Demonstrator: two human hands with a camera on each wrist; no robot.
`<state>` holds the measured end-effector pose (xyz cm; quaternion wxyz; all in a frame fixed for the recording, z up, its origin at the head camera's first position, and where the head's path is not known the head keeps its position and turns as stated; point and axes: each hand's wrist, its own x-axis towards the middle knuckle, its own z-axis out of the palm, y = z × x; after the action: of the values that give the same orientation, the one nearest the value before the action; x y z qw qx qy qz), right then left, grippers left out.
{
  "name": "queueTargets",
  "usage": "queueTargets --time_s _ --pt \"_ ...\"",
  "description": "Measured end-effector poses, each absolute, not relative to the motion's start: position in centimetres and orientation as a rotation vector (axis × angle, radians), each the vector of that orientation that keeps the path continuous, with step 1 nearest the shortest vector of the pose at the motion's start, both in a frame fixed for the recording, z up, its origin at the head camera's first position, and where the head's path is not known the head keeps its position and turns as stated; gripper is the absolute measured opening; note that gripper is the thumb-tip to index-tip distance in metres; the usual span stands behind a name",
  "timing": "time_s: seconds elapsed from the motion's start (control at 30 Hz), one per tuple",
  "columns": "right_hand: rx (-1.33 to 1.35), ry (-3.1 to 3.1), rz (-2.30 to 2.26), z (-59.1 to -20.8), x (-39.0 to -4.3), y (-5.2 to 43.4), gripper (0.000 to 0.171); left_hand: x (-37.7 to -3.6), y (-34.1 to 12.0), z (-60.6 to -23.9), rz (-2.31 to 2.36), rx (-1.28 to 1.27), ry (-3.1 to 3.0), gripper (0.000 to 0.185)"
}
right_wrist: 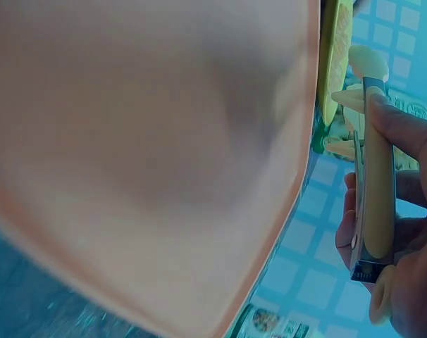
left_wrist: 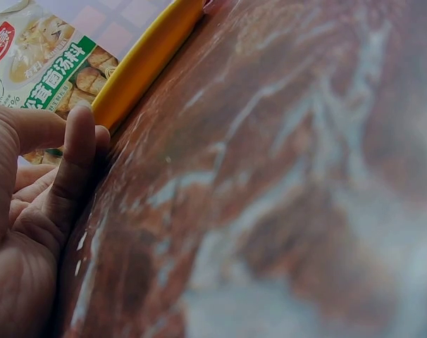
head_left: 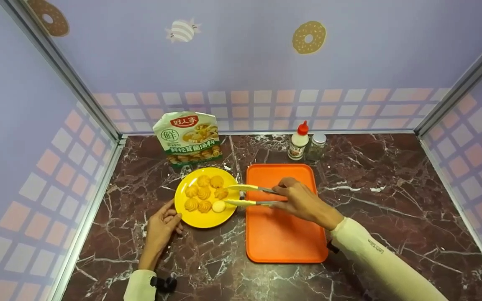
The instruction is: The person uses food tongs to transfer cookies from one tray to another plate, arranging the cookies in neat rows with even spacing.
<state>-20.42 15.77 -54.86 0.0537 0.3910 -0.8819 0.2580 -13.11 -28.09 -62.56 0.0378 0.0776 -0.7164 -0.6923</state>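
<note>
Step in hand, by judgement: picking a piece off the plate with tongs.

Right hand [head_left: 301, 201]: fingers curled round the handle end of yellow tongs [head_left: 249, 195]; arms spread, reaching left over the rim of the yellow plate [head_left: 207, 221].
Pale round piece [head_left: 219, 206]: on the plate's right side, at the near tong tip, not clasped.
Cookies [head_left: 203, 193]: clustered mid-plate, just left of the tips.
Left hand [head_left: 162, 228]: relaxed, fingers at the plate's left rim, holding nothing.
Orange tray [head_left: 285, 238]: on the desk [head_left: 391, 200], right of the plate, beneath the right hand.

Next move, likely: squeezing the tongs shut on a piece, gently.
</note>
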Motion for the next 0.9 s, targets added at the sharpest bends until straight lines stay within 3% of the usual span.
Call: queueTargets --time_s 0.9 --pt "0.848 -2.428 0.848 -56.5 -18.0 25.4 0.034 -13.2 -28.0 -62.6 -2.147 0.212 -2.168 0.06"
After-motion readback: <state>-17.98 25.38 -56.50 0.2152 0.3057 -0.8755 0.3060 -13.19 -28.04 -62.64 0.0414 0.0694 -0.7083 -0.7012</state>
